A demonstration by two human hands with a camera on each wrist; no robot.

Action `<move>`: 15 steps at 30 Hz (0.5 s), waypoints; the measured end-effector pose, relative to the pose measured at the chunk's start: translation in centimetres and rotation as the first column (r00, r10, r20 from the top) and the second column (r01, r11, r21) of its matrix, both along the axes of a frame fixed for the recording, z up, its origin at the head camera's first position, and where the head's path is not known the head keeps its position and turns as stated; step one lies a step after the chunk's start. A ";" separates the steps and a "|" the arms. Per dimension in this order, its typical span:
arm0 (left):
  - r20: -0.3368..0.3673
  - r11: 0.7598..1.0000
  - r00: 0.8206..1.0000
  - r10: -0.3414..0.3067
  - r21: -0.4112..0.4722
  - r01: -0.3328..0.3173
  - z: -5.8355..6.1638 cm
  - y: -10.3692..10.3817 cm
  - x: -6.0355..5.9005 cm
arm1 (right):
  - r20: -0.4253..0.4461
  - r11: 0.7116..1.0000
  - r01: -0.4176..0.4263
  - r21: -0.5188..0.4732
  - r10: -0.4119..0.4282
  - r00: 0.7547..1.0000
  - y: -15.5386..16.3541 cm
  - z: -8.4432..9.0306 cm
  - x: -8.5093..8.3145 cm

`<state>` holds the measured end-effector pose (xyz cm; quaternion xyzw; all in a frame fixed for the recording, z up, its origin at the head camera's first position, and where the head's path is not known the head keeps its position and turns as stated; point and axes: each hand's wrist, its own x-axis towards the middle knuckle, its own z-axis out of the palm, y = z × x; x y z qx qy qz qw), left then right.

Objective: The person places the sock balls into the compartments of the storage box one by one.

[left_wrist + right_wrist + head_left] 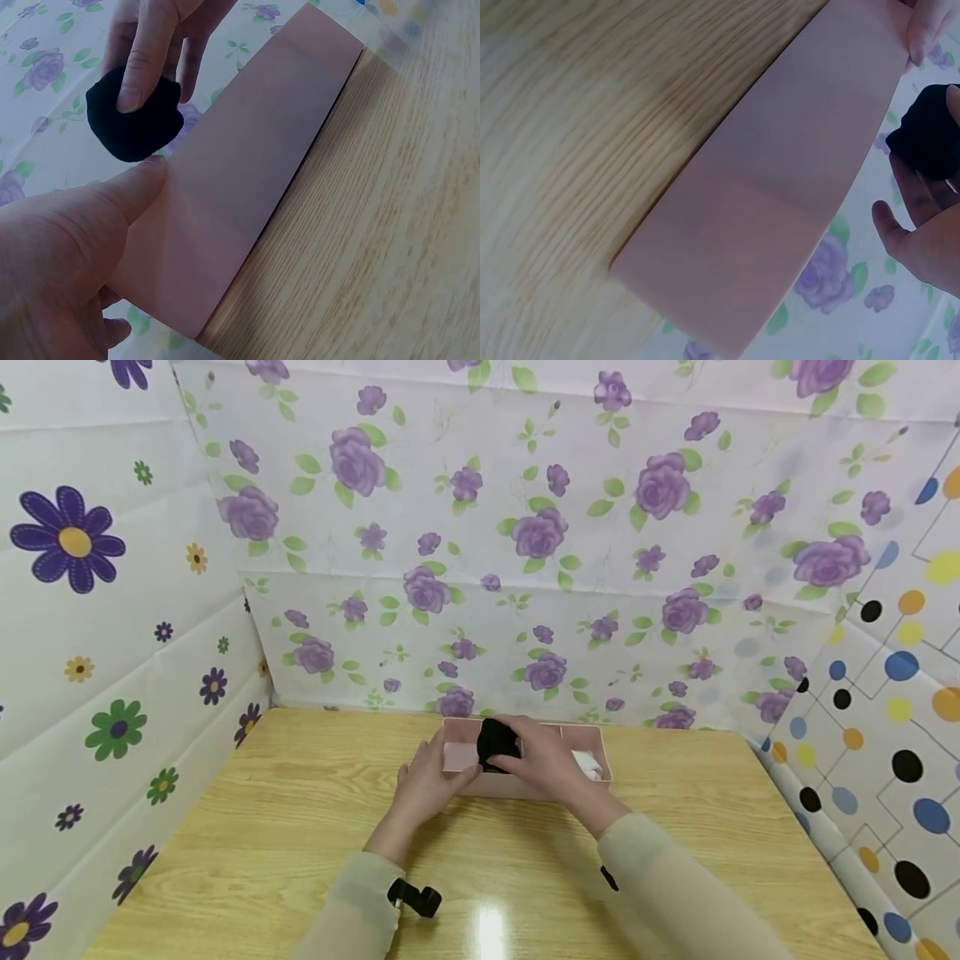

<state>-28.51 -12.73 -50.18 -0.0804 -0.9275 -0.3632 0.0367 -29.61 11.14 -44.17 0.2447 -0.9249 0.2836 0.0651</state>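
Pink box (525, 783) near the far edge of the wooden table (300, 827), close to the flowered wall (525, 527). Right hand (547, 764) over the box, fingers curled round a black bundle (497, 743) — held above the box's middle part, near the rim. Left hand (429, 781) at the box's left end, fingers fairly straight, thumb (142, 184) pressed to the pink side, gripping nothing. Something white (588, 766) in the box's right part — too small to tell what.
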 end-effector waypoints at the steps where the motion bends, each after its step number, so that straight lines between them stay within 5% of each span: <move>1: 0.004 1.000 1.000 -0.001 0.000 0.001 0.0 0.0 0.0 | 0.002 1.000 -0.002 -0.003 0.002 1.000 -0.2 0.0 -0.1; 15: 0.001 1.000 1.000 -0.008 0.021 0.008 0.1 0.0 0.2 | 0.093 0.998 0.026 -0.057 -0.021 0.995 -1.8 0.2 -1.0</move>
